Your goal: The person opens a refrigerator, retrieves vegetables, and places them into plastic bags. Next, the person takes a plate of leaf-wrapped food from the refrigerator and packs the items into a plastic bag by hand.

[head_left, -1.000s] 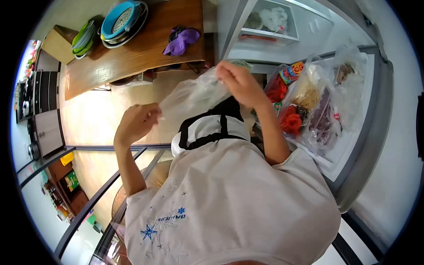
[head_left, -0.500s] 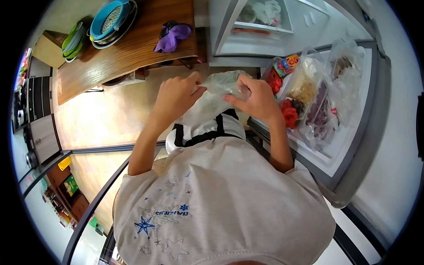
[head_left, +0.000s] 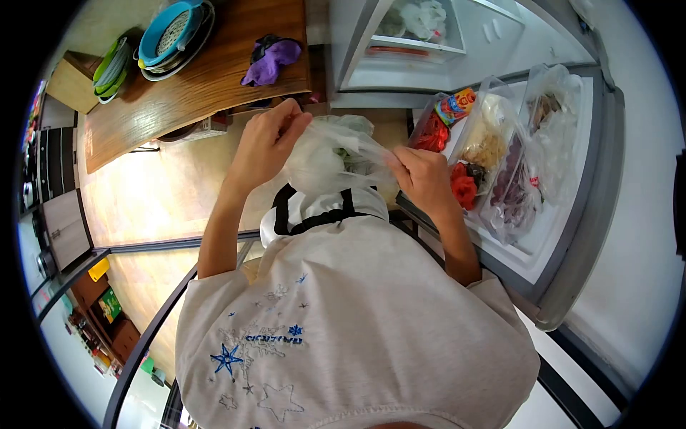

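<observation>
A thin, clear plastic bag hangs in front of my lap, its top stretched between my hands. Something green shows dimly through it; I cannot make out what. My left hand pinches one side of the bag's mouth, fingers curled. On the other side, my right hand grips the opposite edge between thumb and fingers. Close beyond my right hand is the pulled-out fridge drawer, which holds clear bins with a red bag, a colourful packet and other bagged food.
The open fridge compartment is at the upper right, with a white bag inside. A wooden table at the upper left bears a purple cloth, a blue colander and green baskets. Dark metal bars run at the lower left.
My hands have moved apart, the left one up and leftward, the right one slightly down. The bag's mouth is now pulled wider, and the green inside shows more.
</observation>
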`<state>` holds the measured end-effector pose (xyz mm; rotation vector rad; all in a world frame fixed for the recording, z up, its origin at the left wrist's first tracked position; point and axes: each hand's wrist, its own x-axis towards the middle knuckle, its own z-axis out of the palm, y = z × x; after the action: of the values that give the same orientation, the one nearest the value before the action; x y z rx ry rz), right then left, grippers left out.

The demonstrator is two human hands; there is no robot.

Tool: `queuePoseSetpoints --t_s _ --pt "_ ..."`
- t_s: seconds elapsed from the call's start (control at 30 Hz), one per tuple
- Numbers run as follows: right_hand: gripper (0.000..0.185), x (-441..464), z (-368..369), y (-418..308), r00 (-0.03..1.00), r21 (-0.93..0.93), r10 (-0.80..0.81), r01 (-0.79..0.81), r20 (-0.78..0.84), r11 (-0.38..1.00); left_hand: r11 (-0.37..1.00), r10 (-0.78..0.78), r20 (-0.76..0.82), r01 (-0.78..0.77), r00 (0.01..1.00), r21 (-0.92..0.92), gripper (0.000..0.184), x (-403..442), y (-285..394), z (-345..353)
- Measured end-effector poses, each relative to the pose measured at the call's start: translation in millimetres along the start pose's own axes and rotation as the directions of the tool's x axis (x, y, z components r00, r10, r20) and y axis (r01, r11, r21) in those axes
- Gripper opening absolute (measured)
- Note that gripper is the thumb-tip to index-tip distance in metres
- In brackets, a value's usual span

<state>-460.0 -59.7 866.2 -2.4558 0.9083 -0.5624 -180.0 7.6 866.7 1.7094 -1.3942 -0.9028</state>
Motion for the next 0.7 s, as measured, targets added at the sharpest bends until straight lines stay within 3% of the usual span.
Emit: queuePoseSetpoints --t_s 0.13,0.2,0.23,0.3,0.43,0.5,0.6,0.7 --pt "0.023 -16 -1 28 0.997 0.081 0.026 -0.032 0.079 0.996 0.997 0.072 0.040 -0.073 0.997 0.039 0.025 7 1 8" --pt "0.020 -26 3 45 0.999 0.125 -0.027 0.021 0.040 0.992 0.991 0.110 0.108 -0.118 0.988 0.066 0.024 10 -6 15" --pt "0.018 -30 5 53 0.998 0.151 -0.056 0.052 0.020 0.987 0.993 0.097 0.149 -0.106 0.984 0.053 0.025 14 -7 21" --pt "0.020 -38 3 62 0.998 0.175 0.051 -0.055 0.027 0.983 0.990 -0.043 0.307 -0.001 0.951 0.143 0.026 17 9 27" --pt "0.028 -49 16 74 0.957 0.232 0.285 -0.291 0.062 0.928 0.914 0.233 0.299 -0.314 0.925 0.258 0.022 26 -1 60" --pt "0.033 -46 19 68 0.966 0.216 0.257 -0.254 0.015 0.943 0.879 0.300 0.330 -0.394 0.895 0.270 0.021 34 -13 75" --pt "0.041 -53 25 66 0.951 0.202 0.309 -0.304 0.005 0.931 0.880 0.266 0.404 -0.392 0.875 0.269 0.022 45 -26 88" --pt "0.042 -64 25 68 0.888 0.296 0.459 -0.446 0.028 0.845 0.944 0.158 0.441 -0.267 0.884 0.196 0.029 51 -22 83"
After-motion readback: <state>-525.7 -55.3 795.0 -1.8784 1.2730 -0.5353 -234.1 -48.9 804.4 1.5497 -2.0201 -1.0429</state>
